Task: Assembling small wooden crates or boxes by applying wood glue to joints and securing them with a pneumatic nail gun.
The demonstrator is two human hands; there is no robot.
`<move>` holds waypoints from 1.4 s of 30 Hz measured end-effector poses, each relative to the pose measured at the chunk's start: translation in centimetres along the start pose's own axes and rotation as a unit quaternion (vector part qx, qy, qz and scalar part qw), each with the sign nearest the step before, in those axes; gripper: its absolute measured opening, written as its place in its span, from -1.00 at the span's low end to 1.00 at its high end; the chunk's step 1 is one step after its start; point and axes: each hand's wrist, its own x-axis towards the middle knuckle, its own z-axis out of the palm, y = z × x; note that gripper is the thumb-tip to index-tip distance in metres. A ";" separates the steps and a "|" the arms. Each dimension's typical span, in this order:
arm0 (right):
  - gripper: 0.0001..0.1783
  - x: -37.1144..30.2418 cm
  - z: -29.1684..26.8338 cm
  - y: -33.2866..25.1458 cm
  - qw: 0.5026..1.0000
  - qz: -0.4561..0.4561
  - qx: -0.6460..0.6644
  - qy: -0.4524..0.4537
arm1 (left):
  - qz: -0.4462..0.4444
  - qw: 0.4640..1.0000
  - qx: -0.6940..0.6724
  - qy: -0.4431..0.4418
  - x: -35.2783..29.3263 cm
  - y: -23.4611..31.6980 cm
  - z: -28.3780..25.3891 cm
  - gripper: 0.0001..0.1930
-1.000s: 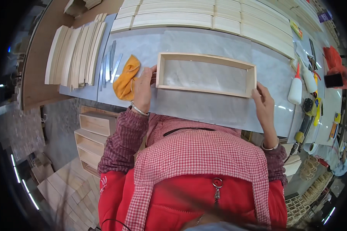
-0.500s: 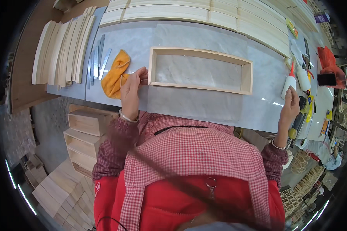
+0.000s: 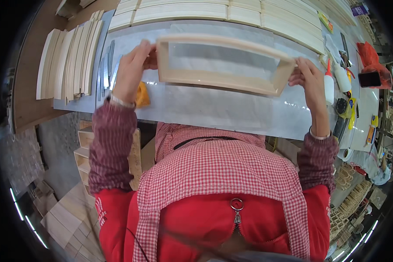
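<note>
Between my hands hangs a long rectangular wooden frame (image 3: 218, 80), raised off the grey tabletop and slightly blurred by motion. My left hand (image 3: 133, 67) is closed on its left end, and my right hand (image 3: 309, 77) grips its right end. Both hands pinch the short sides with the fingers partly hidden behind the wood. An orange cloth (image 3: 142, 95) lies under my left wrist, mostly covered by it. To the right of my right hand stands a white glue bottle (image 3: 329, 89) with a red nozzle, apart from the fingers.
Wooden strips (image 3: 70, 61) are stacked at the left, beside thin metal strips (image 3: 104, 72). Long bundled boards (image 3: 179, 13) line the back of the table (image 3: 214, 111). A phone (image 3: 370, 79) lies by a red bag at the right. Wooden boxes (image 3: 84, 153) stand below left.
My right hand has left the glue bottle and taken the frame's right end. My left hand has closed on the left end. The frame has been lifted off the table and tilted.
</note>
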 end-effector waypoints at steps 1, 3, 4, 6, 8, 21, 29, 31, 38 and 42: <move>-0.78 1.0 0.2 0.1 1.000 0.014 -0.006 -0.005 | -0.023 1.000 0.020 -0.007 1.2 -0.2 0.0 -0.51; -0.77 2.5 0.5 0.6 0.999 0.033 -0.019 -0.014 | -0.059 0.996 0.057 -0.021 3.1 -0.9 0.0 -0.50; -0.76 2.9 0.6 0.8 0.999 0.044 -0.026 -0.018 | -0.079 0.994 0.076 -0.029 3.3 -1.1 0.0 -0.49; -0.76 3.4 0.5 1.5 0.998 0.048 -0.025 -0.021 | -0.079 0.994 0.074 -0.034 3.6 -1.1 0.2 -0.49; -0.76 3.8 0.3 2.3 0.998 0.053 -0.025 -0.031 | -0.081 0.994 0.068 -0.038 3.7 -1.2 0.3 -0.49; -0.74 3.7 0.5 2.5 0.997 0.077 -0.004 -0.003 | -0.084 0.996 0.020 -0.038 3.9 -1.8 0.1 -0.53; -0.71 3.5 0.6 2.3 0.995 0.096 0.019 0.007 | -0.118 0.993 0.000 -0.012 3.5 -1.9 0.2 -0.54; -0.69 3.6 -0.1 2.7 0.995 0.094 -0.008 0.007 | -0.116 0.993 0.001 -0.022 3.5 -1.5 0.9 -0.56; -0.64 2.6 0.5 0.8 0.998 0.058 0.010 -0.013 | -0.095 0.995 0.012 -0.006 2.3 -0.5 0.6 -0.52; -0.63 0.8 0.6 0.9 0.998 -0.009 0.062 0.008 | -0.054 0.998 -0.038 0.000 0.6 0.5 0.3 -0.52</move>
